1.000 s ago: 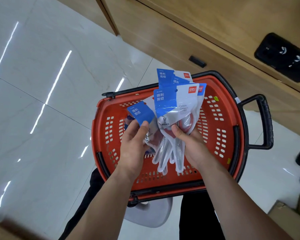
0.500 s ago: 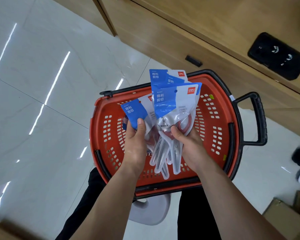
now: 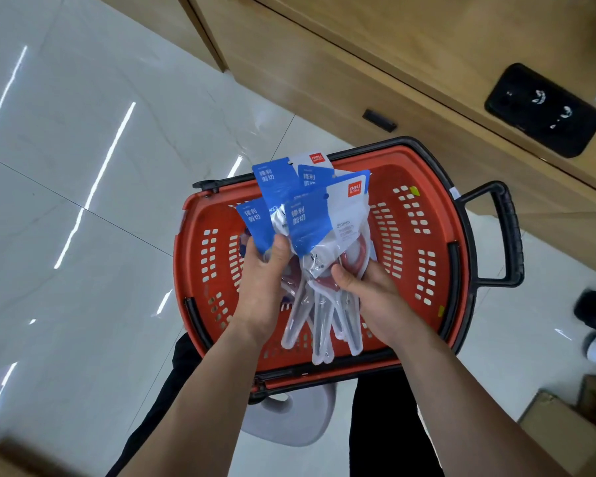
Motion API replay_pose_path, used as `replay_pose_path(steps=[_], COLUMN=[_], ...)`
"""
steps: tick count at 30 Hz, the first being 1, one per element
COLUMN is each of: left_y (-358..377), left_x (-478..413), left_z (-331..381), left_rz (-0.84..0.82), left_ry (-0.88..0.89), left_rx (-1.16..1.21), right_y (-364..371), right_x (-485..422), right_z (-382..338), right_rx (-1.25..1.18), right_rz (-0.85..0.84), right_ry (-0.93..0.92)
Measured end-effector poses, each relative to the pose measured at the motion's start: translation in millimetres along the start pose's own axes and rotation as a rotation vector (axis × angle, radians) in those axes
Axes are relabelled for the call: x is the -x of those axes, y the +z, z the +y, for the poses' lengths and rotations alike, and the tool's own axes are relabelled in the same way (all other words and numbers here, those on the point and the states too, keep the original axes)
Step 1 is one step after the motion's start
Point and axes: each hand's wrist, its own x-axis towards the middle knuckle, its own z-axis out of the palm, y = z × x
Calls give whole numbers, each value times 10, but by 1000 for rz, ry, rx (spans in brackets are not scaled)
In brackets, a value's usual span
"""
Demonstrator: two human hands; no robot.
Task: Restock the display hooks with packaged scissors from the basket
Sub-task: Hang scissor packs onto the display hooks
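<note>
Head view, looking down. Packaged scissors [image 3: 319,235]: several flat packs in a fanned bundle, at least four header cards countable. Each header is blue with white Chinese characters, and two show a white corner with a small red "deli" logo. Below the headers are clear plastic pouches. The front pack shows red scissor handles through the film, and its printed text is too small to read. The pouches taper to narrow pointed ends that spread apart like fingers and point toward the person. The bundle is held over the inside of the red basket [image 3: 386,170], headers toward its far rim and pointed ends over its near wall. Whether the tips touch the basket cannot be told. Left hand [image 3: 265,290] grips the left side of the bundle, its thumb pressed on the front just under the leftmost blue header and its fingers hidden behind. Right hand [image 3: 369,297] grips the right side lower down, its thumb lying across the front pack beside the red handles and its fingers curled behind. The two hands are just beside each other, with the middle of the bundle between them. The basket's black handle [image 3: 506,235] sticks out to the right. A grey seat [image 3: 289,421] shows under the near rim. The surroundings are a glossy white tiled floor [image 3: 83,166] and a wooden cabinet [image 3: 410,63].
</note>
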Motion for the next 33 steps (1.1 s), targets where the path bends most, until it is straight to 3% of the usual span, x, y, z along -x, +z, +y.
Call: replay_pose_path(steps=[4,25,33], left_y=[35,65,146], left_x=[-2,74,105], left_z=[-28,-126,-67], left_rz=[-24,-122,-96], left_ry=[83,-12,-18], left_rx=[9,103,92], right_y=[19,26,-11], right_x=[-32,165,214], right_z=[-15,-37,-4], right_rx=[41,-112,-151], right_rz=[-7,-18,79], right_ry=[-33,-74,-126])
